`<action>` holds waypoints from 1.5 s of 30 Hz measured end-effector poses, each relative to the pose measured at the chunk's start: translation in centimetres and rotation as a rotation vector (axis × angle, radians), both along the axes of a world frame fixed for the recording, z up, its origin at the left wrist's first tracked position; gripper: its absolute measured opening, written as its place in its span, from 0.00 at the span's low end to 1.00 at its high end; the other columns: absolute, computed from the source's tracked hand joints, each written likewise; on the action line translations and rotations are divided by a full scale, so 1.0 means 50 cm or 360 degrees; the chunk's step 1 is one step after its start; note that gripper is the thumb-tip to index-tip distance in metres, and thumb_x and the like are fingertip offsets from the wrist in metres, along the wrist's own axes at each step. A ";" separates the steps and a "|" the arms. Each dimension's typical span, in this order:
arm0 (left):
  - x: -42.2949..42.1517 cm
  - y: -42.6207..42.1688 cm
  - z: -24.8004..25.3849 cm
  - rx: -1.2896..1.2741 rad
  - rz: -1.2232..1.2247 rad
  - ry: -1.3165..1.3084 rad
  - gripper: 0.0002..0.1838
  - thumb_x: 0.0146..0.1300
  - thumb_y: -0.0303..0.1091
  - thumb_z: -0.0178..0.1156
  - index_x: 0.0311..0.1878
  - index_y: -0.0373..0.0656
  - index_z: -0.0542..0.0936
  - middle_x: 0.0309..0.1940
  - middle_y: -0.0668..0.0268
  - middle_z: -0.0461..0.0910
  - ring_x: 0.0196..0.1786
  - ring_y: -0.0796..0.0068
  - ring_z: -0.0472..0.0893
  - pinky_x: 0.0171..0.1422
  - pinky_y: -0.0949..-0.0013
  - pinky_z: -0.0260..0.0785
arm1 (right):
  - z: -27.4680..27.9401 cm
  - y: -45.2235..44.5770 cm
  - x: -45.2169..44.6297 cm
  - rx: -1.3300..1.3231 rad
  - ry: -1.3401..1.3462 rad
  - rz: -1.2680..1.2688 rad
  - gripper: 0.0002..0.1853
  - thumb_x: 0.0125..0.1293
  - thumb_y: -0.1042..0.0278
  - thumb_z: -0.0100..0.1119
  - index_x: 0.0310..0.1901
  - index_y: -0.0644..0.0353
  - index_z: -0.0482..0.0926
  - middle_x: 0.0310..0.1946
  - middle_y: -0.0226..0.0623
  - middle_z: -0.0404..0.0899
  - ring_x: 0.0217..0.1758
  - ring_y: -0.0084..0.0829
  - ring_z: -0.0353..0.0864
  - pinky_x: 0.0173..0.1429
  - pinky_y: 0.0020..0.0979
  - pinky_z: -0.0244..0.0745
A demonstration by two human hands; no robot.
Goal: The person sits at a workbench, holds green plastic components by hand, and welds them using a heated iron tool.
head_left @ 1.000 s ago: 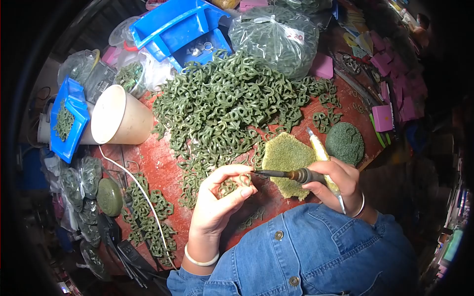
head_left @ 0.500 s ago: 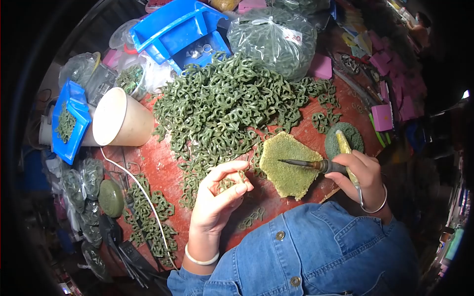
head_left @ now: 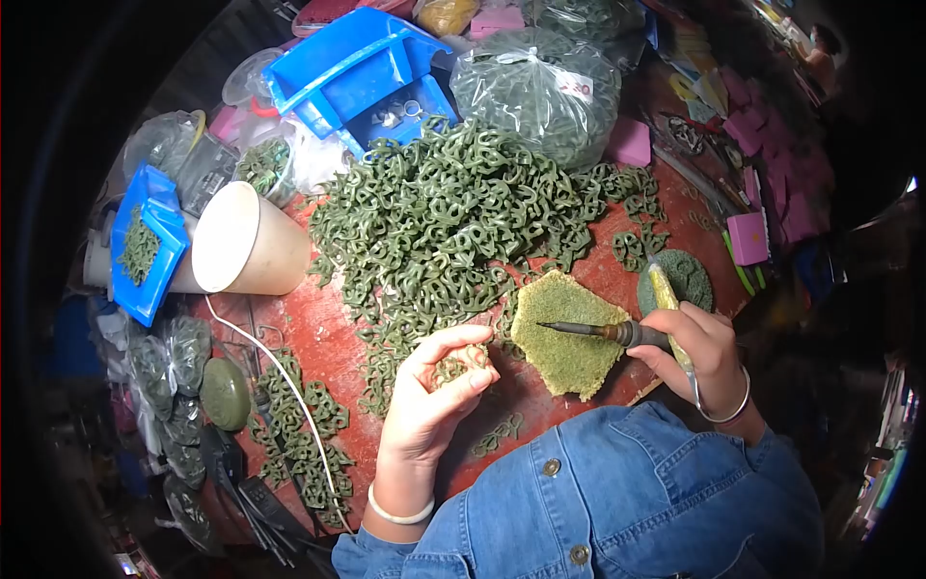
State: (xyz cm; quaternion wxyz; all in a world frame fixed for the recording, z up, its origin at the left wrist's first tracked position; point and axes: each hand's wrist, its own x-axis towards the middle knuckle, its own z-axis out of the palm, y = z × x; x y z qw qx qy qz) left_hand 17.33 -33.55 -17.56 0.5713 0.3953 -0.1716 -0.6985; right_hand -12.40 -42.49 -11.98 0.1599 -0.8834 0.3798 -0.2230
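My left hand (head_left: 439, 396) has its fingers curled and pinched around small green open-loop pieces (head_left: 450, 370), partly hidden by the fingers. In my right hand (head_left: 699, 352) is a soldering-iron-like tool (head_left: 632, 334) with a dark handle and a thin pointed tip. The tip lies over a rough yellow-green pad (head_left: 567, 362); I cannot tell whether it touches. A second, yellow-wrapped pen-like tool (head_left: 666, 289) with a cord also runs through the right hand, pointing up over a round dark green pad (head_left: 687, 278). Just beyond the left hand spreads a large heap of green loop pieces (head_left: 434, 212).
A cream cup (head_left: 275, 246) leans at the left beside a blue tray (head_left: 145, 289). At the back sit a blue bin (head_left: 357, 68) and a clear bag (head_left: 535, 106) of green pieces. A white cord (head_left: 280, 365) crosses the red table (head_left: 309, 323). Pink blocks (head_left: 748, 238) lie right.
The whole view has shifted slightly, with things lower and a little right. The pointed tool's tip has moved slightly left over the yellow-green pad. Both hands keep their grips.
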 end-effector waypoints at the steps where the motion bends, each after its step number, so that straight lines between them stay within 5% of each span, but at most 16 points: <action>1: 0.000 0.001 -0.003 -0.0016 -0.0010 -0.0006 0.24 0.63 0.19 0.70 0.62 0.37 0.80 0.42 0.69 0.83 0.37 0.86 0.80 0.36 0.83 0.68 | 0.002 0.000 0.000 -0.0021 0.0066 0.0000 0.16 0.57 0.66 0.79 0.42 0.61 0.83 0.29 0.38 0.80 0.27 0.41 0.83 0.31 0.37 0.76; 33: 0.003 0.001 -0.007 -0.0062 -0.0019 -0.0011 0.22 0.63 0.20 0.71 0.60 0.38 0.80 0.39 0.75 0.79 0.31 0.90 0.73 0.33 0.84 0.63 | 0.000 0.000 -0.012 -0.0125 0.0144 -0.0014 0.16 0.57 0.64 0.79 0.41 0.60 0.83 0.28 0.37 0.79 0.25 0.40 0.82 0.28 0.36 0.74; 45: 0.009 0.004 -0.006 -0.0068 -0.0053 0.0023 0.24 0.64 0.19 0.67 0.63 0.34 0.76 0.41 0.64 0.78 0.37 0.82 0.75 0.38 0.81 0.65 | -0.010 -0.004 -0.020 -0.0138 0.0041 -0.0038 0.16 0.56 0.64 0.80 0.41 0.60 0.83 0.27 0.36 0.79 0.25 0.40 0.82 0.28 0.35 0.74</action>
